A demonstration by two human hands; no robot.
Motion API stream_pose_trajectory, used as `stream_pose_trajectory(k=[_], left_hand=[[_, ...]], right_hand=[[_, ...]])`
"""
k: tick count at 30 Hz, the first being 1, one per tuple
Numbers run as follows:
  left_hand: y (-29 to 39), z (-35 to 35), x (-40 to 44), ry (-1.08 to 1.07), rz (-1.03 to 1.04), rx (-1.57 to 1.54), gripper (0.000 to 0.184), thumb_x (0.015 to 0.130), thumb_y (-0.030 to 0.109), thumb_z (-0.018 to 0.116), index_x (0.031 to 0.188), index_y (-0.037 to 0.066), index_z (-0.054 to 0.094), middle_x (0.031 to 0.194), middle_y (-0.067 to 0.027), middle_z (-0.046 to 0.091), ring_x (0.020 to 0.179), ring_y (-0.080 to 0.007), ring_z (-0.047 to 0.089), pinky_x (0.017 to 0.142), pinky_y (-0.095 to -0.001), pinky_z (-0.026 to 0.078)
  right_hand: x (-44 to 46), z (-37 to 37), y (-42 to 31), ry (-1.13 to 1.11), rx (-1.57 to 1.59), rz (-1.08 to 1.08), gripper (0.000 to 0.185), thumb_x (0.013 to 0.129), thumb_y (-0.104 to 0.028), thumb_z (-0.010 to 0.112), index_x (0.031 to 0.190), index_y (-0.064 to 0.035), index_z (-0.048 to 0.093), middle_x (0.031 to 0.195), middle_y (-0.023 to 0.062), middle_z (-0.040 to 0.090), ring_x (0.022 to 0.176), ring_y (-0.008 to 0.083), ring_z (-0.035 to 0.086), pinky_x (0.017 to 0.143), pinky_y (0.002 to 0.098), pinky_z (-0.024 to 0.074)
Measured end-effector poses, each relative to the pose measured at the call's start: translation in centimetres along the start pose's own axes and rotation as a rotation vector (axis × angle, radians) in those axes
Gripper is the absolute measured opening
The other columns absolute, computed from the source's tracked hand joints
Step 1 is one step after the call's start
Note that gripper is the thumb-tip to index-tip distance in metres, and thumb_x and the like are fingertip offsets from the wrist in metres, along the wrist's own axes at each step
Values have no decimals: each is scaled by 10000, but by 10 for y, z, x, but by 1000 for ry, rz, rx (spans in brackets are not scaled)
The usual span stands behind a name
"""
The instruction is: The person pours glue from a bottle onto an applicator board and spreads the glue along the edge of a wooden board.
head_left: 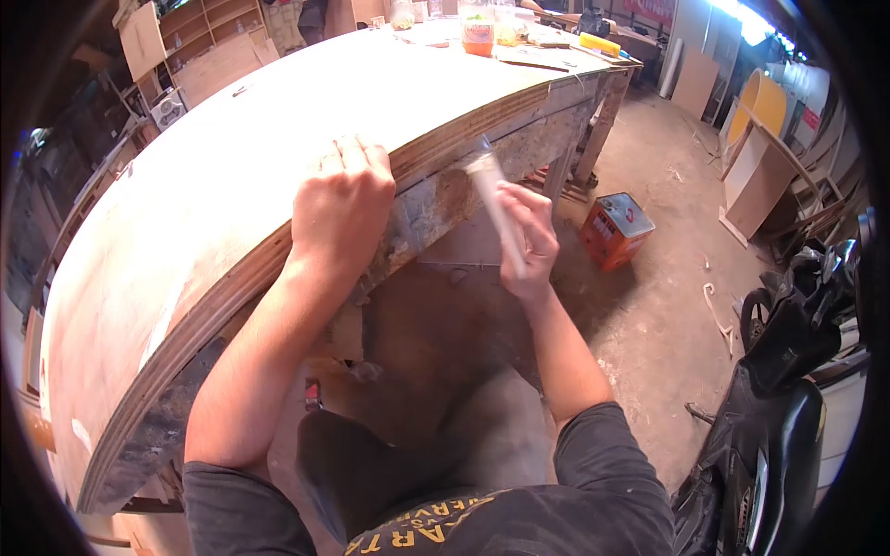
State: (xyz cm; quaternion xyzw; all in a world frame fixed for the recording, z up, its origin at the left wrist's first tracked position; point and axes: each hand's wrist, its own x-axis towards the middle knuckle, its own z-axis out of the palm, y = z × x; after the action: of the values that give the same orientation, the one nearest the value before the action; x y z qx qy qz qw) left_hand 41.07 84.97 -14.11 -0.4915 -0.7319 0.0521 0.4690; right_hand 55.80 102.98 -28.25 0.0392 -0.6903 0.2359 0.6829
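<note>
A large plywood board (213,195) with a curved, layered edge lies before me. My left hand (343,199) rests on it near that edge, palm down, fingers pointing away and lying on the surface. What is under the palm is hidden. My right hand (530,236) is closed around a long, pale-handled tool (498,199), tilted with its upper end at the board's edge. A yellowish band shows near that end. Motion blurs the tool, so I cannot tell its exact kind. Below the edge is a stained support (431,218).
At the board's far end stand a jar with orange liquid (477,39) and a yellow object (600,44). An orange-red metal can (616,232) stands on the floor. A black motorbike (779,435) is at right, with wooden pieces (765,176) behind it.
</note>
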Motion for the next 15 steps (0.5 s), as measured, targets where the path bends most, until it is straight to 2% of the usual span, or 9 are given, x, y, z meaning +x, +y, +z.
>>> stream_pose_trajectory(k=[1,3,4,8,10,11,13,15], left_hand=[[0,1,-1,3,11,20,339,856,8,641,1189,-55,660,1185,-208,724,983,-263,760,792,-309,630],[3,0,1,-42,-29,13,364,858,45,661,1210,-49,659,1186,-195,725,1041,-265,738,888,-340,608],[4,-2,1,-64,-46,8,378,860,64,670,1221,-46,659,1187,-189,726,1070,-266,727,936,-356,597],[-8,-24,0,-147,-16,-111,649,844,205,769,1427,6,565,1367,-191,658,1309,-311,607,1175,-456,422],[-18,-39,-7,-137,3,-207,815,829,271,813,1538,44,482,1482,-187,595,1428,-326,516,1260,-485,309],[-24,-51,-13,-169,-21,-217,861,820,270,826,1563,56,449,1520,-188,559,1452,-329,487,1268,-481,296],[-37,-80,-31,-242,-75,-238,956,804,268,853,1613,80,381,1596,-189,486,1502,-336,431,1284,-474,269],[-54,-102,-59,-261,-125,-243,966,792,240,863,1612,76,379,1598,-190,482,1501,-343,429,1285,-472,270]], right_hand=[[-6,1,-9,69,256,184,452,838,24,613,1276,-17,712,1274,179,679,1210,313,600,1019,461,511],[-17,-1,-25,213,763,550,499,867,75,525,1346,1,644,1290,183,664,1257,333,600,1035,472,524],[-12,1,-41,233,822,611,621,904,21,474,1521,5,404,1418,191,569,1271,396,595,1077,608,505],[7,10,-82,331,1142,750,623,916,5,454,1535,-14,381,1480,164,511,1341,406,554,1062,682,503],[12,15,-93,261,1040,662,606,916,0,461,1521,-16,417,1486,183,498,1300,388,573,1045,638,513],[13,19,-95,223,993,619,598,917,-3,465,1514,-18,436,1488,192,491,1279,379,583,1037,617,517],[16,22,-89,76,551,373,611,880,8,522,1491,-24,515,1480,188,499,1250,326,560,1032,555,518],[19,31,-82,-48,170,127,646,823,5,588,1468,-31,578,1472,187,506,1238,299,513,1040,507,502]])
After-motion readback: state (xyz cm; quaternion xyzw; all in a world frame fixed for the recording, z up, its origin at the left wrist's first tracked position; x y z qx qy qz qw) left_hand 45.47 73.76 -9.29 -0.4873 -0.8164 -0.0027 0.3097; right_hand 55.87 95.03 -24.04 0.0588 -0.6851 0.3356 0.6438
